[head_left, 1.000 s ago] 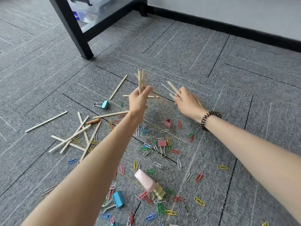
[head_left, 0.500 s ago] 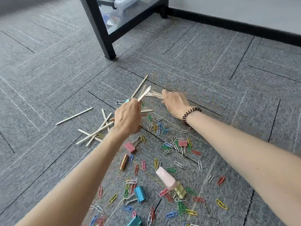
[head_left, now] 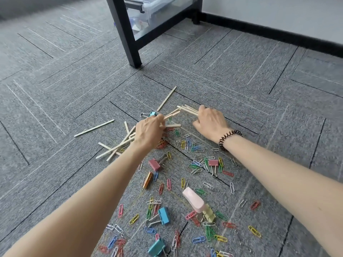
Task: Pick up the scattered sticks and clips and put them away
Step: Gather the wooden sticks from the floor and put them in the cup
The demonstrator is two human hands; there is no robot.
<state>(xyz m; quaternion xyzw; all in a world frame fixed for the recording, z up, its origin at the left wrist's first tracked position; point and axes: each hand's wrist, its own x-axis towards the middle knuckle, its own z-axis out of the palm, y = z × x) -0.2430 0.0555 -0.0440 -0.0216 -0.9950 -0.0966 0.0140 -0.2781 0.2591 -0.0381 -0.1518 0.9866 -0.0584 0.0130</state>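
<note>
Wooden sticks lie scattered on the grey carpet. My left hand (head_left: 148, 131) grips a few sticks (head_left: 171, 115) low over the floor, above a crossed pile of sticks (head_left: 115, 147). My right hand (head_left: 210, 121) grips another bunch of sticks (head_left: 187, 109) that point left, its knuckles down near the carpet. One stick (head_left: 166, 98) lies alone beyond the hands, another (head_left: 93, 128) to the left. Coloured paper clips (head_left: 187, 145) and binder clips, such as a pink one (head_left: 154, 164) and a blue one (head_left: 164, 215), are strewn between my forearms.
A black table leg (head_left: 128, 34) stands on the carpet beyond the sticks, with a clear plastic bin (head_left: 148, 8) behind it under the table. A black skirting board (head_left: 269, 34) runs along the wall at the far right.
Both hands came down from raised positions to the carpet with their sticks. The left hand's sticks swung from upright to nearly flat, and the view moved closer to the table leg.
</note>
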